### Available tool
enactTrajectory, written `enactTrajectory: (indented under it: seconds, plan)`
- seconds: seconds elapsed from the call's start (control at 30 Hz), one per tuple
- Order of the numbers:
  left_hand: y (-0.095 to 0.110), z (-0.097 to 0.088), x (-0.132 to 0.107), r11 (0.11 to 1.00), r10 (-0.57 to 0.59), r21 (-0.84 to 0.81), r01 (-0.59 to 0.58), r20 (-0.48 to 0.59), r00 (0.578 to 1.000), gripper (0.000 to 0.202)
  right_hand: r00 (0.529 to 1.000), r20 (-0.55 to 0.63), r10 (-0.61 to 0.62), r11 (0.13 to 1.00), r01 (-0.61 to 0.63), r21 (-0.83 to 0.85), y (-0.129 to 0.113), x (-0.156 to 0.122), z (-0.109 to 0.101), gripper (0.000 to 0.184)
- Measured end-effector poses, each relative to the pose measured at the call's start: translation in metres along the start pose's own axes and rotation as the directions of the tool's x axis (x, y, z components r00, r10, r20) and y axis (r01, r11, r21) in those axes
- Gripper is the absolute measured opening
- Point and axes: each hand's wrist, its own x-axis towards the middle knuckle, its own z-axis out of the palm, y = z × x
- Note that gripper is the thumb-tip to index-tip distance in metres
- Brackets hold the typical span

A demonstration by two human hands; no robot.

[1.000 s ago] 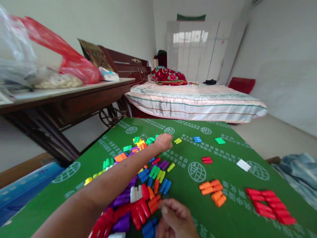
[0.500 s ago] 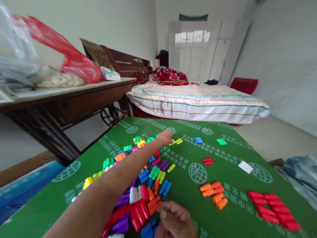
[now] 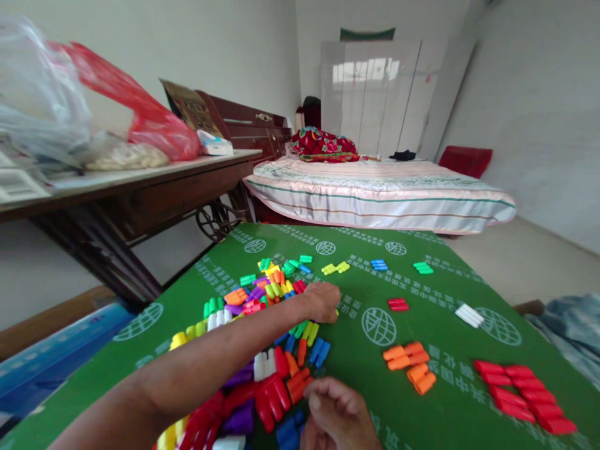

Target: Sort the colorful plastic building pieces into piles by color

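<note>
My left hand (image 3: 322,301) reaches across the green board, fingers pointing down and closed around a yellow-green tube-shaped plastic block (image 3: 336,312); only a sliver of it shows beside the fingertips. Under and around that forearm spreads a jumble of coloured blocks, among them a white one (image 3: 265,365), red ones (image 3: 272,400), an orange one (image 3: 297,382) and a blue one (image 3: 319,353). Near the bottom edge, my right hand (image 3: 341,415) is curled, thumb against the bent fingers, beside the orange and blue blocks. Its palm is hidden.
Apart on the green board (image 3: 356,381) lie yellow-green (image 3: 335,268), blue (image 3: 379,265), green (image 3: 423,268), dark red (image 3: 398,304), white (image 3: 469,315), orange (image 3: 407,356) and red (image 3: 525,394) groups. A side table (image 3: 140,187) with bags stands left, a bed (image 3: 375,194) behind.
My left hand has come back nearer from the far yellow-green blocks, down to the single yellow-green block. Those far blocks now show fully. My right hand stays about where it was.
</note>
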Motion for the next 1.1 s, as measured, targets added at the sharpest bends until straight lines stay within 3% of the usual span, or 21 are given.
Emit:
enactTrajectory:
  seconds: [0.23,0.47,0.6,0.77,0.87,1.1]
  plan:
    - [-0.018,-0.016,0.033,0.991,-0.137,-0.018,0.135,-0.108,0.985,0.03,1.0,0.007,0.009,1.0,-0.009,0.0,-0.003,-0.002,0.002,0.057]
    - [-0.027,-0.012,0.055,0.981,-0.194,-0.026,0.192,-0.167,0.967,0.032,1.0,0.014,-0.014,0.999,0.014,0.031,-0.002,-0.003,0.003,0.054]
    - [-0.028,-0.017,0.037,0.985,-0.173,-0.016,0.172,-0.165,0.971,0.035,1.0,0.015,-0.023,0.999,0.022,0.042,-0.003,-0.005,0.004,0.053]
    - [-0.023,-0.018,-0.011,1.0,-0.031,-0.005,0.031,0.006,1.0,0.026,0.999,0.018,-0.046,0.998,0.046,0.04,0.0,-0.001,0.003,0.055]
    - [-0.015,-0.01,-0.039,0.997,0.049,0.052,-0.052,0.047,0.998,0.027,0.999,0.015,-0.049,0.999,0.048,0.025,0.002,0.0,0.003,0.055]
    - [0.003,0.003,-0.067,0.992,-0.001,0.127,-0.001,0.014,1.0,0.034,0.995,-0.055,-0.078,0.996,0.08,0.05,0.008,0.002,0.006,0.055]
